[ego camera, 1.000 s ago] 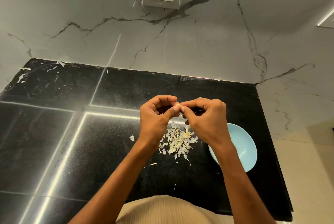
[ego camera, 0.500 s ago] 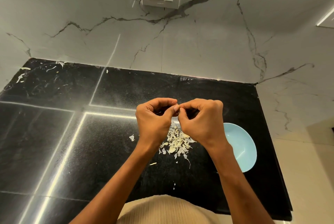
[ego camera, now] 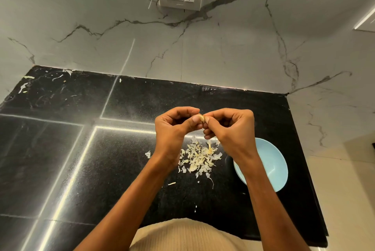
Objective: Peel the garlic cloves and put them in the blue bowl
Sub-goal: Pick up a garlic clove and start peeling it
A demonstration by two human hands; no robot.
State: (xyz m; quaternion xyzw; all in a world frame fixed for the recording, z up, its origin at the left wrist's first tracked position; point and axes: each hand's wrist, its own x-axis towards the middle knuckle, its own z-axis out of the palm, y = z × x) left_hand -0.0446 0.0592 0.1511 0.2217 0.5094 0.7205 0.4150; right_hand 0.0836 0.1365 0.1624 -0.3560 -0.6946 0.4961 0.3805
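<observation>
Papery garlic skins (ego camera: 199,156) (loosely heaped) beside blue bowl (ego camera: 273,166).

Peel pile (ego camera: 199,156) and blue bowl (ego camera: 272,166) crowd the right; counter (ego camera: 50,159) left lies open.

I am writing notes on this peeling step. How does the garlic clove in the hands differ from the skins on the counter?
The clove is one piece, pinched between the left hand and right hand, above the counter; the skins are many thin flakes, loose on the counter beside the bowl. The clove is mostly hidden by fingers; the skins lie in plain view. Both are pale.
</observation>
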